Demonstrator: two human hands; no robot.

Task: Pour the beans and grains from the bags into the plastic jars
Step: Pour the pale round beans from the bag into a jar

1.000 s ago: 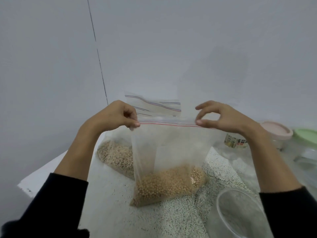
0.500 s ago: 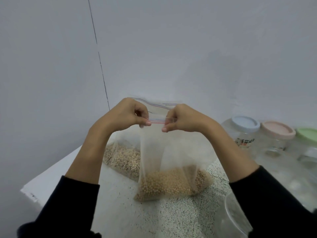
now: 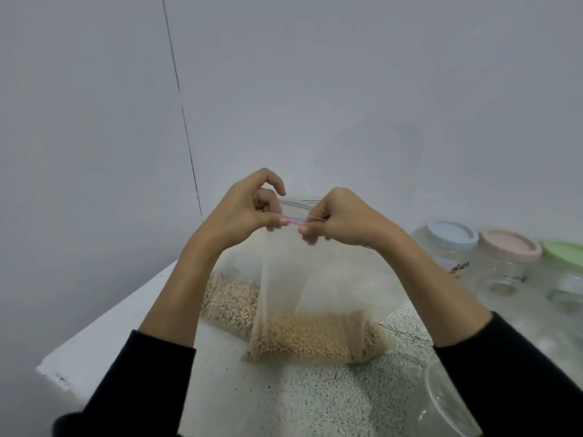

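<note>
Both hands are raised above a white table [image 3: 104,339], close together at the mouth of a clear zip bag [image 3: 315,279]. The left hand [image 3: 243,206] is seen from the back, wrist bent, with thumb and curled fingers pinching the top seal of the bag; its index finger is arched upward and touches nothing. The right hand [image 3: 340,219] is likewise curled, knuckles upward, and the seal is pinched between its thumb and fingers just beside the left thumb tip. A short stretch of the red and blue zip line [image 3: 298,219] is visible between the two grips. Both forearms are bare and slope down toward the camera, ending in black sleeves [image 3: 504,370].

The bag hangs upright from the two hands, with its base resting on the speckled part of the table. A layer of pale yellow beans [image 3: 303,339] is settled in the bottom of the bag. Whether the seal is parted cannot be told.

A second clear bag [image 3: 230,298] holding lighter grains lies behind and to the left, partly hidden by the left forearm. An open clear plastic jar [image 3: 448,402] is cut off by the lower right edge. Three lidded jars stand in a row at far right: one with a blue lid [image 3: 451,234], one with a pink lid [image 3: 509,249], one with a green lid [image 3: 564,252].
</note>
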